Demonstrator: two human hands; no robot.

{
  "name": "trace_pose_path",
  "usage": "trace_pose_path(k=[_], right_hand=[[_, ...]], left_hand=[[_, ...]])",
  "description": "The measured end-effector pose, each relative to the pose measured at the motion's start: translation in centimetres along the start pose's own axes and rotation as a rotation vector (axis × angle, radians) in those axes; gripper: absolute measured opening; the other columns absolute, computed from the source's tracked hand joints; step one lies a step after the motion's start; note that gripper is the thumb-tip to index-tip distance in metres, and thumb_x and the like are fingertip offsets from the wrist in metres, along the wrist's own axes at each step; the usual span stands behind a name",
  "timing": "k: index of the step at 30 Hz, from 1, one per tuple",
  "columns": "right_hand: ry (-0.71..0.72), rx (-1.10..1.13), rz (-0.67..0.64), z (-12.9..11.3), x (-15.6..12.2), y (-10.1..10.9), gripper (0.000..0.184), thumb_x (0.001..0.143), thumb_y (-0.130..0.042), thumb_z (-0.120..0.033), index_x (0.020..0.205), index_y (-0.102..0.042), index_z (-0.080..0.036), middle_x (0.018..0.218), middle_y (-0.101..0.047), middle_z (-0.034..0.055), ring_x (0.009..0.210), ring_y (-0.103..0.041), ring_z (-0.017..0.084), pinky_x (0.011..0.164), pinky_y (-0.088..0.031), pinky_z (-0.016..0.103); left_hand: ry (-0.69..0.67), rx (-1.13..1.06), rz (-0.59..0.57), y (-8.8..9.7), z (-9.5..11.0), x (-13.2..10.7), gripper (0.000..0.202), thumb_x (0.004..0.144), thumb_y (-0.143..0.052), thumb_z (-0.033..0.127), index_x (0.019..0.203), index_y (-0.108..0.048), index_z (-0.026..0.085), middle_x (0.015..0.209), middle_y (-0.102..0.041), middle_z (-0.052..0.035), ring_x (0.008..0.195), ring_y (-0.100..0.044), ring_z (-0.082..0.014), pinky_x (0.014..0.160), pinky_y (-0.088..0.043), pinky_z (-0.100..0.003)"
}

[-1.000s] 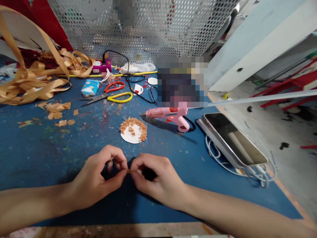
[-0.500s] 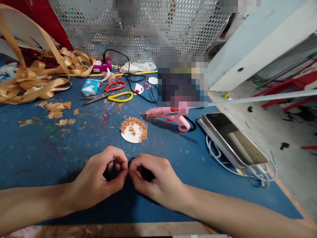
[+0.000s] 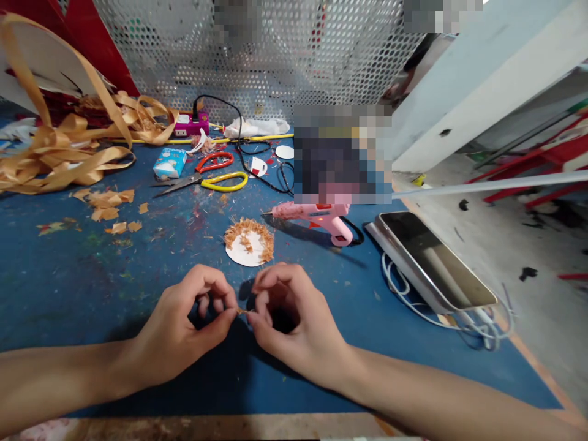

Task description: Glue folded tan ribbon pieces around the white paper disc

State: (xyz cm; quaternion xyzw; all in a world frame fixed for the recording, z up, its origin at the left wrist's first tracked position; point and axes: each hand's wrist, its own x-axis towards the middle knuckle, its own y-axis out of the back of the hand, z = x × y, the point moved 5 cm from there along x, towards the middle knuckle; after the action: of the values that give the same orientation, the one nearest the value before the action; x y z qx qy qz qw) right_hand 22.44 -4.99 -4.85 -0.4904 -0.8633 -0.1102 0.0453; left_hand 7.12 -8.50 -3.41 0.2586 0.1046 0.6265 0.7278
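My left hand (image 3: 184, 331) and my right hand (image 3: 289, 324) meet fingertip to fingertip low over the blue table (image 3: 68, 275). Both pinch a tiny tan scrap (image 3: 242, 311) between thumb and forefinger. Just beyond them lies a white paper disc (image 3: 248, 244) edged with tan fringe. A pink glue gun (image 3: 316, 215) rests on the table behind the disc, nozzle pointing left.
A phone (image 3: 432, 257) lies on a white cable at the right. Yellow and red scissors (image 3: 206, 174), a small blue box (image 3: 169, 162), a purple power strip (image 3: 190, 124) and tangled tan ribbon (image 3: 64, 147) fill the back. A perforated metal screen (image 3: 275, 49) stands behind.
My right hand has lifted and curled its fingers higher, with the wrist turned. The left hand has barely moved. Both still pinch the scrap.
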Motion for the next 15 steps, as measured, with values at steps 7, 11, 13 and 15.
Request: trace_pose_path(k=[7, 11, 13, 15], right_hand=[[0.032, -0.066, -0.006, 0.14, -0.18, -0.04, 0.025, 0.077, -0.061, -0.012, 0.091, -0.045, -0.024, 0.076, -0.062, -0.003, 0.059, -0.056, 0.008, 0.055, -0.046, 0.022], [0.032, -0.114, -0.005, 0.12, -0.14, -0.2, 0.019, 0.079, -0.059, -0.014, 0.09, -0.047, -0.024, 0.071, -0.062, -0.0039, 0.06, -0.058, 0.009, 0.056, -0.047, 0.022], [0.037, -0.122, -0.005, 0.08, -0.12, -0.28, 0.019, 0.078, -0.059, -0.013, 0.089, -0.048, -0.024, 0.072, -0.062, -0.0038, 0.06, -0.058, 0.009, 0.056, -0.047, 0.022], [0.045, -0.124, -0.005, 0.01, -0.11, -0.36, 0.019, 0.078, -0.059, -0.012, 0.088, -0.048, -0.024, 0.072, -0.062, -0.0036, 0.061, -0.059, 0.009, 0.057, -0.048, 0.022]], left_hand=[[0.009, 0.012, 0.008, 0.11, 0.05, 0.15, 0.019, 0.087, -0.055, 0.01, 0.095, -0.046, 0.024, 0.081, -0.061, 0.0045, 0.065, -0.053, -0.0079, 0.058, -0.044, -0.019], [0.017, 0.011, -0.019, -0.05, 0.01, 0.17, 0.018, 0.087, -0.055, 0.011, 0.095, -0.045, 0.024, 0.081, -0.061, 0.0043, 0.064, -0.053, -0.008, 0.058, -0.044, -0.019], [0.016, 0.017, -0.022, -0.09, 0.03, 0.15, 0.018, 0.087, -0.055, 0.011, 0.095, -0.046, 0.024, 0.081, -0.061, 0.0038, 0.064, -0.053, -0.0082, 0.058, -0.045, -0.019], [0.009, 0.026, -0.02, -0.09, 0.11, 0.15, 0.018, 0.086, -0.055, 0.011, 0.095, -0.046, 0.023, 0.08, -0.061, 0.0037, 0.063, -0.053, -0.0083, 0.057, -0.045, -0.02]])
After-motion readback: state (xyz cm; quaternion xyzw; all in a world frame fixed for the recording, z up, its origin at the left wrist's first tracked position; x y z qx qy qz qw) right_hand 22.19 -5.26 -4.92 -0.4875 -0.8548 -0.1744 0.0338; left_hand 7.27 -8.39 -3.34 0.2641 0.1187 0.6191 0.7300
